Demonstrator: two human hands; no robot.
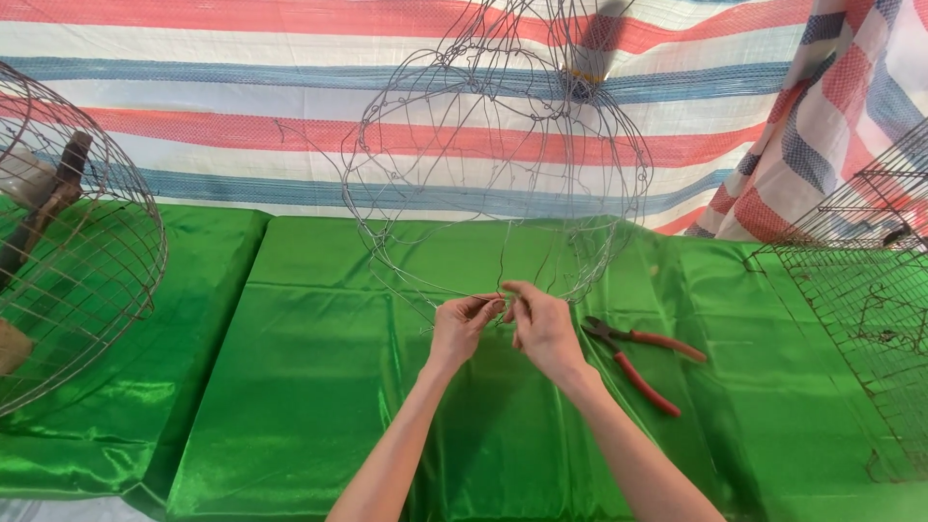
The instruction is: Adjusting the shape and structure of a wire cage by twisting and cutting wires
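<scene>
Wire basket frame [498,155] stands on the green-draped counter [319,367]; left hand [462,324] and right hand [541,324] pinch its lower rim, red-handled pliers [638,360] just right.

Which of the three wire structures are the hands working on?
The round wire frame at centre; both hands pinch its lower rim. The left cage and right mesh sit untouched.

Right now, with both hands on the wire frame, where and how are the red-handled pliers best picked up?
By the two red handles, probably from above. The pliers lie flat on the green cloth, jaws pointing toward the right hand, handles splayed away to the right and free of the wire frame. Closing the fingers over both handles near the middle should gather them together.
</scene>
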